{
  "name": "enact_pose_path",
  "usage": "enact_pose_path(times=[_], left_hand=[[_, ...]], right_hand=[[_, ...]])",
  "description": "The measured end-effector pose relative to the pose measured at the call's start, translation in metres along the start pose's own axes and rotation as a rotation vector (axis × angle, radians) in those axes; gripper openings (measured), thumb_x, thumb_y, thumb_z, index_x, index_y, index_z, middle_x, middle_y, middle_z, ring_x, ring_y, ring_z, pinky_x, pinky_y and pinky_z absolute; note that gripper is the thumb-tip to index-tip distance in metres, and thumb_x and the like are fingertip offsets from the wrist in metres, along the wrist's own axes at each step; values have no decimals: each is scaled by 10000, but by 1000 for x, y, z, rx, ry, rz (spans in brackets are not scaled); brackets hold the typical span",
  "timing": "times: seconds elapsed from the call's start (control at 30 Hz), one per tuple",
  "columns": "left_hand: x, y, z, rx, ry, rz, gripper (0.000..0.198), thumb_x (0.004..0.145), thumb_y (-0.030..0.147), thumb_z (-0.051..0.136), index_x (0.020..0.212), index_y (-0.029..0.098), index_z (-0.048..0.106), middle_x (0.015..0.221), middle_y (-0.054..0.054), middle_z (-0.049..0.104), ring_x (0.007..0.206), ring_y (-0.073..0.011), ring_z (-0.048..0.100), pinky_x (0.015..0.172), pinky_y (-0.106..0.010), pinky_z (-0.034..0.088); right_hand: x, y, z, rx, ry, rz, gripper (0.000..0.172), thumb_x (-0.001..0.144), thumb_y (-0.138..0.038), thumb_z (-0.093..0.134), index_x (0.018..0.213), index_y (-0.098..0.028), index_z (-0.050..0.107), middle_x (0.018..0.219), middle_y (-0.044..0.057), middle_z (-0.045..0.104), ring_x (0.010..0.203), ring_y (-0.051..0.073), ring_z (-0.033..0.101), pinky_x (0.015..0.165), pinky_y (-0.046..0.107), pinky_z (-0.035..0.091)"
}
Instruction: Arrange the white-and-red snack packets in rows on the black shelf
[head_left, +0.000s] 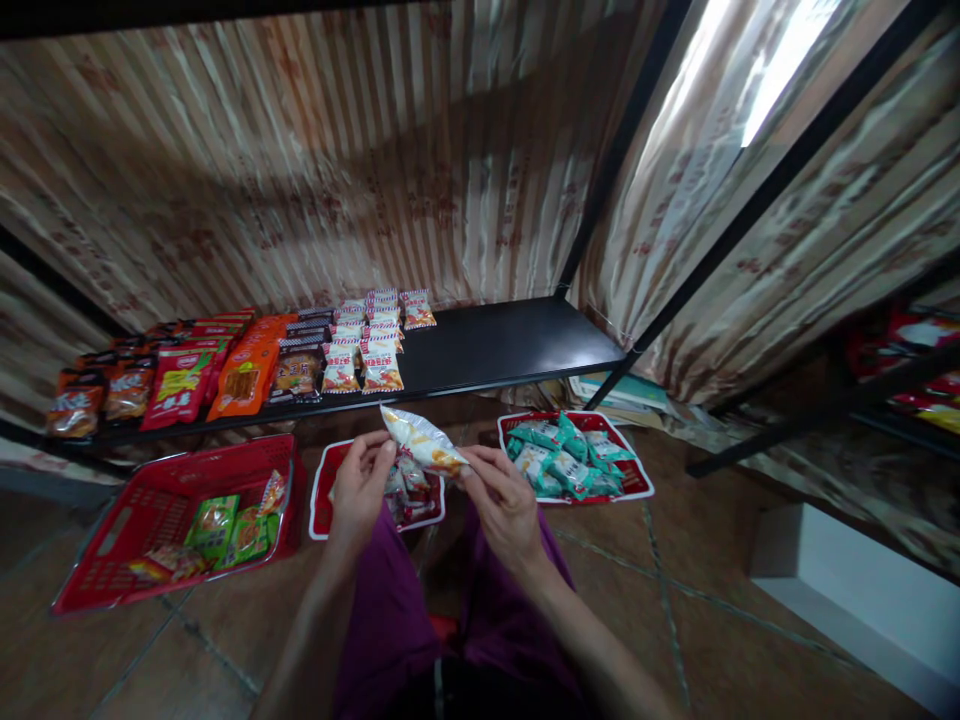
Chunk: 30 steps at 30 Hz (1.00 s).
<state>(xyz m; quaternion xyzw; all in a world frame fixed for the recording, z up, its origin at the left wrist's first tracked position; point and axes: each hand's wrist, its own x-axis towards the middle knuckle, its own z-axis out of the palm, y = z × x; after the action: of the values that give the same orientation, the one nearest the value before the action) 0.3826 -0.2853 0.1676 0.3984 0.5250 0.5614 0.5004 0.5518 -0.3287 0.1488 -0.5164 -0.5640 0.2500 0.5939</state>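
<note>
A white and yellow snack packet (424, 440) is held tilted in front of me, above a small red basket with a white rim (317, 500). My right hand (506, 500) pinches its lower right end between thumb and fingers. At the packet's left edge, my left hand (361, 485) has its fingers curled and its thumb against the side. Under the packet, the small basket contains more wrapped snacks (412, 490), partly hidden by my hands. On the black shelf (517, 340) ahead, similar white and red packets (381, 365) stand in rows.
Left of those rows are dark brown packets (298, 370), orange packets (244, 380) and red packets (180, 385). A larger red basket (112, 560) with green packets (214, 525) is on the tiled floor. Teal packets (570, 470) fill another basket at right. Black posts (675, 275) frame the shelf.
</note>
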Motion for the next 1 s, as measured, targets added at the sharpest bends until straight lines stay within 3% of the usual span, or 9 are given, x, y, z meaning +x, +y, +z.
enact_pose_path(times=[0.13,0.23,0.4,0.7,0.8,0.93,1.0], left_hand=[[-7,7,8,-285,-146,-158,422,652,419,729,975,166,633,1046,-98,659,937,-218,626,760,-351,526],[-5,7,11,-354,-102,-192,411,639,423,741,936,166,621,970,-79,677,845,-192,648,755,-357,524],[2,4,9,-333,92,-163,393,585,435,767,817,162,607,786,-25,680,660,-136,643,671,-283,519],[9,1,3,-228,172,-160,395,575,437,750,823,154,631,688,-20,679,561,-130,634,552,-247,516],[12,-1,1,-238,214,-139,364,572,409,750,798,151,626,661,-6,661,541,-116,615,547,-247,523],[15,-4,-2,-237,242,-124,336,576,389,749,780,151,631,693,-3,655,545,-101,601,546,-243,527],[14,-7,-2,-222,253,-127,318,587,384,745,767,150,628,696,-6,652,541,-97,593,535,-236,525]], right_hand=[[-8,2,3,-175,-24,-286,334,831,-137,556,1098,-305,668,1054,80,631,917,193,606,755,327,530],[-14,5,6,-238,-88,-404,426,820,-93,554,1168,-330,618,1074,81,626,942,200,595,757,347,534],[-20,9,9,-281,-112,-470,448,828,-78,526,1181,-342,601,1049,81,632,955,210,597,788,388,533],[-24,12,9,-297,-138,-469,483,808,-44,495,1189,-325,588,1137,87,590,1028,221,564,814,392,518],[-25,11,9,-242,-77,-302,437,809,-97,500,1197,-281,578,1224,103,543,1106,243,526,889,423,477],[-24,12,10,110,114,252,373,802,-328,593,1158,-228,545,1147,109,587,1046,237,567,848,391,500],[-21,11,12,344,110,533,422,760,-436,643,1105,-214,548,1038,96,636,929,220,615,757,363,529]])
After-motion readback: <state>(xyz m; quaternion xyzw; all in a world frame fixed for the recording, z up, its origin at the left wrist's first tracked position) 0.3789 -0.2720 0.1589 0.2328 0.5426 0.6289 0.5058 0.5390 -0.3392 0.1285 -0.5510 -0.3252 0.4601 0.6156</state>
